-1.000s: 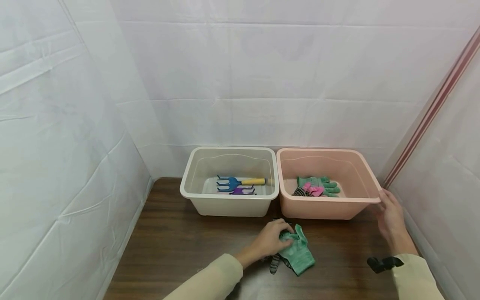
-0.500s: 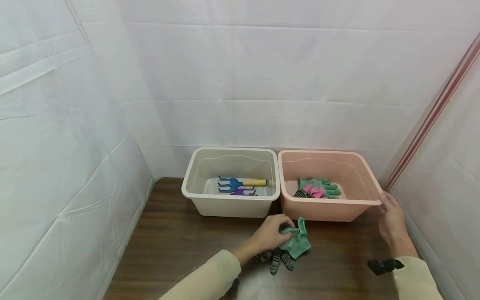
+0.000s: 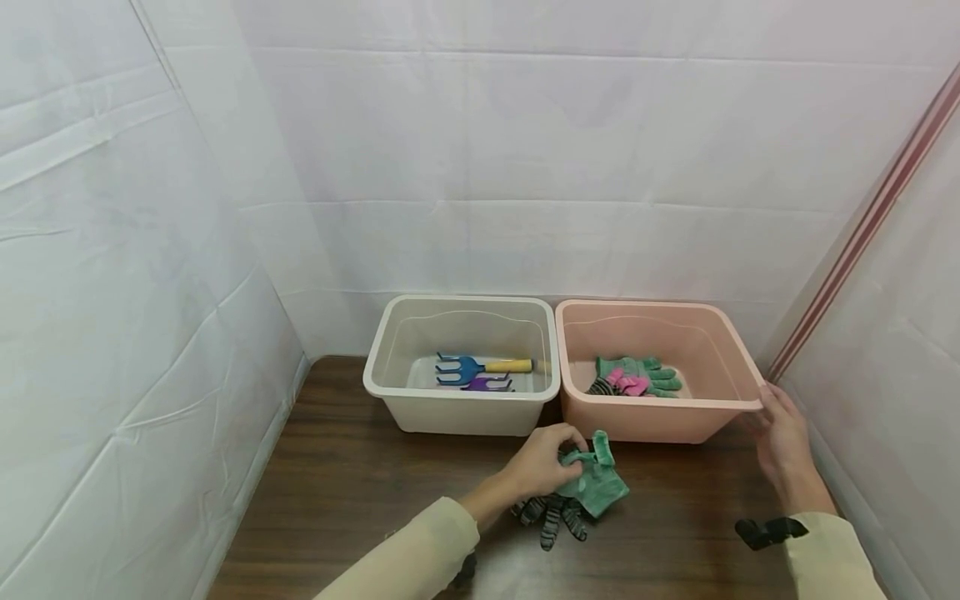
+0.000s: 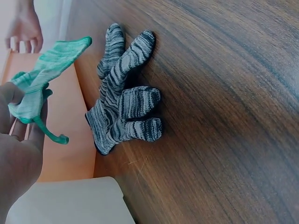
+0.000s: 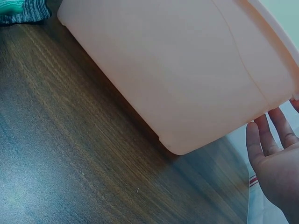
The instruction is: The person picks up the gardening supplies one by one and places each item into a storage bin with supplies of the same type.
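My left hand (image 3: 542, 463) pinches a crumpled green glove (image 3: 597, 488) between thumb and fingers, in front of the bins. In the left wrist view the green glove (image 4: 46, 77) is raised off the table, one narrow part dangling from it. Beneath lies a black-and-grey striped knit glove (image 4: 122, 93), flat on the table, its fingers spread. My right hand (image 3: 783, 442) is at the right front corner of the pink bin (image 3: 660, 402). In the right wrist view its fingers (image 5: 264, 136) are fairly straight and touch the bin's side just under the rim.
Left of the pink bin stands a white bin (image 3: 461, 412) holding a blue hand rake (image 3: 465, 367) with a yellow handle and a purple rake (image 3: 487, 382). Inside the pink bin lie green (image 3: 637, 367), pink (image 3: 630, 382) and striped gloves. White sheeting (image 3: 465, 167) encloses the wooden table.
The left hand has lifted the green glove slightly up from the striped one, uncovering more of its fingers. The right hand stays at the pink bin's corner.
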The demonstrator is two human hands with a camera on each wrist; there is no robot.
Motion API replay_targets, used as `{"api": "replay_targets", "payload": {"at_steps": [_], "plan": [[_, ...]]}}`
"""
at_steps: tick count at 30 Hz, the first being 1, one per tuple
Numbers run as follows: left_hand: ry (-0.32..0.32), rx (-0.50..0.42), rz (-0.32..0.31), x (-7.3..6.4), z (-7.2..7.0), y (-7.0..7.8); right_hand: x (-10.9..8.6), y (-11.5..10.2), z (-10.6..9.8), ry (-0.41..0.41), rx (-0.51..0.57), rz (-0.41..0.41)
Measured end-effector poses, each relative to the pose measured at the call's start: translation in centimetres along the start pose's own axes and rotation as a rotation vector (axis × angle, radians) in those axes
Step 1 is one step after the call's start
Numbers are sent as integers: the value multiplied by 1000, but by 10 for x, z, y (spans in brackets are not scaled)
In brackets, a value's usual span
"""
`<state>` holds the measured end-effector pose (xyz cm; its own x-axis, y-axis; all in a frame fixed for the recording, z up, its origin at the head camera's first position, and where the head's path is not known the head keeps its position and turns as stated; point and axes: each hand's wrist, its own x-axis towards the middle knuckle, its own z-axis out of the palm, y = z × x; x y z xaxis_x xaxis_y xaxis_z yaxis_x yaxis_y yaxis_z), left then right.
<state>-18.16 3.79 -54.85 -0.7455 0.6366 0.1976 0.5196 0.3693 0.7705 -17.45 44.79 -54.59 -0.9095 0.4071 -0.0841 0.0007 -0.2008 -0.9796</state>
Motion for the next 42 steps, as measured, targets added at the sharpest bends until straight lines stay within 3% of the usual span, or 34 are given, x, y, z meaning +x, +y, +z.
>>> {"api": "replay_targets", "payload": {"at_steps": [8,13,27,33,42], "plan": [[57,14,40,0,-3,6,-1,2,1,-4,-32,-13],[45,19,56,1,-7,8,-1,1,-1,-13,-29,-26],[20,-109,-37,4,-23,22,-1,2,-2,-37,-18,-33],[30,-133,-20,6,-27,27,0,2,-1,-31,-30,-25],[65,-160,-49,9,-32,33,2,2,-4,-41,18,-22]]}}
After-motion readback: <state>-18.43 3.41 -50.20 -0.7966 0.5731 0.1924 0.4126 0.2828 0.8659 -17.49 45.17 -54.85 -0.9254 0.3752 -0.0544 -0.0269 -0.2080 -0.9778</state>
